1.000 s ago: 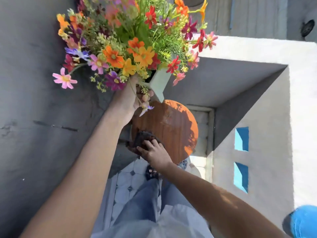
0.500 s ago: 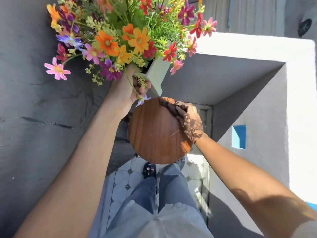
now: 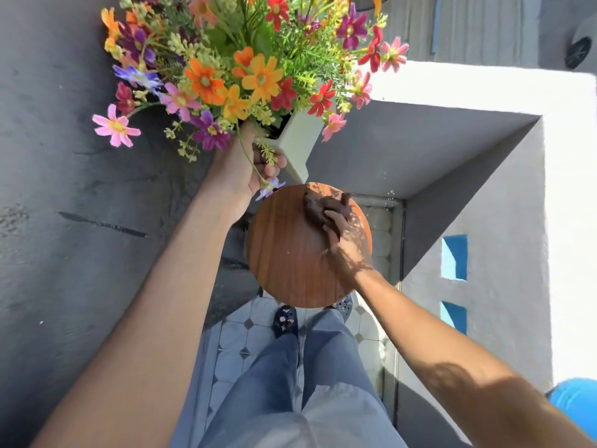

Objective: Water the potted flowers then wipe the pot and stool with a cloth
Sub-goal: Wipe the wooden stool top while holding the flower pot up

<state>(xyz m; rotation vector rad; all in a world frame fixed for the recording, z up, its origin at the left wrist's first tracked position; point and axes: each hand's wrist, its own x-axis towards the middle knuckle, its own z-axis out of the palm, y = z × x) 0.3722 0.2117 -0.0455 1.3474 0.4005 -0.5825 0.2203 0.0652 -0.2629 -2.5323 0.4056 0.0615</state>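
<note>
My left hand (image 3: 250,166) grips a pale green square pot (image 3: 298,145), lifted and held above the far left edge of the stool. Bright mixed flowers (image 3: 245,69) spill from the pot and hide its mouth. A round brown wooden stool top (image 3: 290,253) lies below, in the middle of the view. My right hand (image 3: 344,236) presses a dark brown cloth (image 3: 318,205) onto the stool's far right part. My fingers cover part of the cloth.
A dark grey wall (image 3: 64,221) runs along the left. A white parapet wall (image 3: 517,189) with blue openings (image 3: 454,257) stands at the right. Tiled floor (image 3: 239,337), my legs and dark shoes (image 3: 286,320) are beneath the stool. A blue container (image 3: 575,399) shows at the lower right.
My right hand has carried the cloth from the stool's near left edge across to its far right part. The pot has stayed lifted in my left hand.
</note>
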